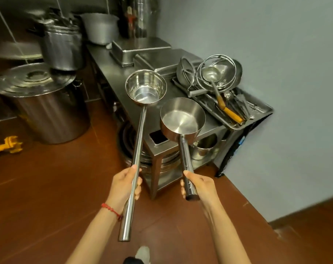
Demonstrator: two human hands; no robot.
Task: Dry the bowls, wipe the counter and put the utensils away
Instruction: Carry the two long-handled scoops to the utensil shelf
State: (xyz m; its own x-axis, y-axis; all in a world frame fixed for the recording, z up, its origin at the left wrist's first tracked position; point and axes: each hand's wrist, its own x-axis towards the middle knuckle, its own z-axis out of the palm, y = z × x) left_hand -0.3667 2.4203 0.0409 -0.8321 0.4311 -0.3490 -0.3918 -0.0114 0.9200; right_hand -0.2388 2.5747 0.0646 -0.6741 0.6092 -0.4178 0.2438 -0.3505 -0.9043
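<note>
Gripping two rigid, slick steel ladles above the bench's (135, 103) near end: left hand (123, 184) wraps long-handled deep steel ladle (145, 88) mid-shaft, right hand (197, 185) wraps short-handled wide steel ladle (182, 116) near handle end; probably light, bowl-heavy.

Steel kitchen corner, red-brown floor, pale wall

A pale blue-grey wall (276, 44) runs down the right side and meets a red-brown floor (47, 197) along a dark skirting. A steel table (112, 61) with a lower shelf stands against that wall, reaching back into the corner. Grey tiles (11, 18) with light grout lines cover the far wall at the left. A big lidded steel pot (47, 115) stands on the floor left of the table, another pot (63, 48) behind it. The light is soft and even, glinting off the steel.
</note>
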